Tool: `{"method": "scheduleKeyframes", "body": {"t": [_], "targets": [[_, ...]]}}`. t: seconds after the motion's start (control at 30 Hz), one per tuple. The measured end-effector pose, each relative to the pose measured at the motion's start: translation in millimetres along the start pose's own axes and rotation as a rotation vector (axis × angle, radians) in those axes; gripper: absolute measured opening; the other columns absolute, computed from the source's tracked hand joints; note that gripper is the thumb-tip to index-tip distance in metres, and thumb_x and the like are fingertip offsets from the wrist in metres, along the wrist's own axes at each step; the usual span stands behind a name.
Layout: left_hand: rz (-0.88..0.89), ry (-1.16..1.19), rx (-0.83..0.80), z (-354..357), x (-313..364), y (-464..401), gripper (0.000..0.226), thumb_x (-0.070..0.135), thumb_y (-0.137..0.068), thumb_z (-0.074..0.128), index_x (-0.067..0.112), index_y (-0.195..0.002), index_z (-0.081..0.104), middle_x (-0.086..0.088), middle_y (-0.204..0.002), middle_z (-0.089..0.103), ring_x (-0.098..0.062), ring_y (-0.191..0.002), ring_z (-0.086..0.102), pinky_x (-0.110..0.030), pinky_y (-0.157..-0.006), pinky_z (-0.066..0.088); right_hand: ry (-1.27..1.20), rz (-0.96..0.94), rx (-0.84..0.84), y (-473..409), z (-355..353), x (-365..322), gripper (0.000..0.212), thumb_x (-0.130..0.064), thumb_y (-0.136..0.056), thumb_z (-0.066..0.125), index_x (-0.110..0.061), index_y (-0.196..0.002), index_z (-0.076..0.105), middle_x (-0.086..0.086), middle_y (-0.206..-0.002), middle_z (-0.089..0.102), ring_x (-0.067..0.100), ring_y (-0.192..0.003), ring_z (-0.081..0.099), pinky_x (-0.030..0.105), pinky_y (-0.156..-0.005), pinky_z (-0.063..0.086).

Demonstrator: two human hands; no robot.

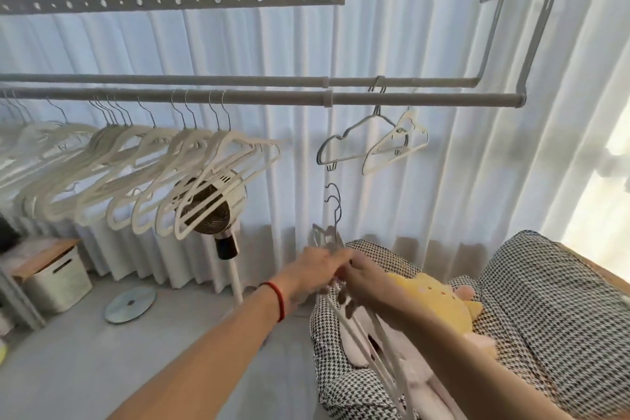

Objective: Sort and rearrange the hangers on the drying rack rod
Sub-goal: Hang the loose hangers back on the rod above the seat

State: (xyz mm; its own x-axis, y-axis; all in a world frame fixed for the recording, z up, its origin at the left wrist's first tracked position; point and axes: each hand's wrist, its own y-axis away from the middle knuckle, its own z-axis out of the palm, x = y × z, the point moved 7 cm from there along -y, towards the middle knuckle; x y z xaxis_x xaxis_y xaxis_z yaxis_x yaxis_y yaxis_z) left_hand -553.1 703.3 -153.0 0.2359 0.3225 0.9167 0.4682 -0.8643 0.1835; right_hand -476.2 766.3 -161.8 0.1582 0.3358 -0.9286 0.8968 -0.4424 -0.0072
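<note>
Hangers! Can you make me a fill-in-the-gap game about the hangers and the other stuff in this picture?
1. The row of white hangers hangs on the ____ part of the front rod.
2. The left hand has a ____ band on its wrist.
3. Both hands, left and right hand, hold a bunch of ____ over the checked cushion.
4. The plush toy on the cushion is ____.

Missing words: left; red; hangers; yellow
</note>
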Motion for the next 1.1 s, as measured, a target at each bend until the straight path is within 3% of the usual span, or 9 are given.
{"method": "scheduleKeyframes", "body": {"t": [0.1, 0.23, 0.37, 0.57, 0.67, 0.83, 0.93, 1.03, 1.1], "targets": [[-0.081, 0.231, 0.075, -1, -10, -5, 0.038, 0.034, -0.103, 0.055, 0.0, -0.11, 0.069, -0.01, -0.091, 0.068, -0.014, -0.067, 0.062, -0.021, -0.049, 0.05, 0.011, -0.051, 0.023, -5, 13, -5, 0.026, -0.026, -0.096, 0.047, -0.019, -0.098, 0.071, 0.01, -0.089, 0.076, 0.027, -0.081, 0.074, 0.056, -0.068, 0.062], [-0.057, 0.338, 0.133, -25, -20, -7, 0.035, 0.034, -0.099, 0.062, 0.002, -0.109, 0.072, -0.012, -0.097, 0.073, -0.019, -0.083, 0.067, -0.037, -0.071, 0.058, -0.12, -0.028, 0.087, -10, 22, -11, 0.017, -0.031, -0.097, 0.058, -0.02, -0.109, 0.064, 0.015, -0.097, 0.072, 0.03, -0.079, 0.076, 0.043, -0.059, 0.062], [-0.045, 0.417, 0.227, -55, -19, -2, 0.034, 0.028, -0.096, 0.067, 0.0, -0.116, 0.066, -0.015, -0.102, 0.071, -0.024, -0.092, 0.069, -0.056, -0.089, 0.059, -0.219, 0.012, 0.016, -19, 46, -22, 0.034, -0.046, -0.1, 0.058, -0.017, -0.117, 0.054, 0.014, -0.097, 0.073, 0.028, -0.064, 0.072, 0.035, -0.055, 0.055], [0.025, 0.384, 0.305, -117, -1, 4, 0.04, 0.041, -0.097, 0.065, 0.003, -0.107, 0.072, -0.016, -0.095, 0.074, -0.021, -0.083, 0.072, -0.035, -0.066, 0.059, -0.168, 0.016, 0.14, -54, 67, -63, 0.028, -0.041, -0.102, 0.055, -0.013, -0.107, 0.056, 0.012, -0.093, 0.073, 0.021, -0.066, 0.069, 0.045, -0.065, 0.062], [0.088, 0.303, 0.341, -152, 23, 3, 0.039, 0.044, -0.098, 0.061, 0.008, -0.105, 0.073, -0.01, -0.097, 0.074, -0.021, -0.088, 0.068, -0.032, -0.064, 0.057, -0.291, -0.015, 0.169, -77, 75, -100, 0.027, -0.035, -0.104, 0.054, -0.009, -0.108, 0.057, 0.014, -0.088, 0.07, 0.021, -0.065, 0.068, 0.036, -0.057, 0.058], [0.188, 0.282, 0.31, -198, 63, -4, 0.038, 0.029, -0.1, 0.058, -0.006, -0.11, 0.067, -0.014, -0.096, 0.064, -0.025, -0.086, 0.061, -0.035, -0.067, 0.057, -0.266, -0.091, 0.252, -114, 65, -152, 0.024, -0.024, -0.103, 0.051, -0.003, -0.106, 0.061, 0.01, -0.086, 0.068, 0.024, -0.065, 0.067, 0.037, -0.063, 0.058], [0.199, 0.269, 0.31, -218, 80, -12, 0.039, 0.026, -0.1, 0.056, -0.011, -0.109, 0.066, -0.016, -0.09, 0.062, -0.026, -0.079, 0.06, -0.034, -0.064, 0.054, -0.248, -0.087, 0.284, -135, 60, -172, 0.027, -0.019, -0.102, 0.048, 0.004, -0.099, 0.062, 0.02, -0.082, 0.066, 0.031, -0.069, 0.067, 0.041, -0.065, 0.058], [0.173, 0.262, 0.292, -232, 89, -25, 0.036, 0.023, -0.098, 0.056, -0.011, -0.105, 0.067, -0.017, -0.085, 0.062, -0.028, -0.071, 0.06, -0.031, -0.06, 0.053, -0.272, -0.048, 0.299, -150, 59, -180, 0.03, -0.017, -0.104, 0.048, 0.007, -0.095, 0.063, 0.024, -0.084, 0.065, 0.03, -0.071, 0.066, 0.032, -0.058, 0.056], [0.149, 0.271, 0.278, -238, 90, -34, 0.027, 0.02, -0.097, 0.056, -0.005, -0.095, 0.067, -0.014, -0.078, 0.06, -0.025, -0.056, 0.059, -0.027, -0.05, 0.05, -0.308, -0.018, 0.299, -157, 58, -183, 0.033, -0.022, -0.105, 0.051, 0.008, -0.096, 0.063, 0.026, -0.086, 0.067, 0.029, -0.072, 0.068, 0.03, -0.058, 0.055]]}}
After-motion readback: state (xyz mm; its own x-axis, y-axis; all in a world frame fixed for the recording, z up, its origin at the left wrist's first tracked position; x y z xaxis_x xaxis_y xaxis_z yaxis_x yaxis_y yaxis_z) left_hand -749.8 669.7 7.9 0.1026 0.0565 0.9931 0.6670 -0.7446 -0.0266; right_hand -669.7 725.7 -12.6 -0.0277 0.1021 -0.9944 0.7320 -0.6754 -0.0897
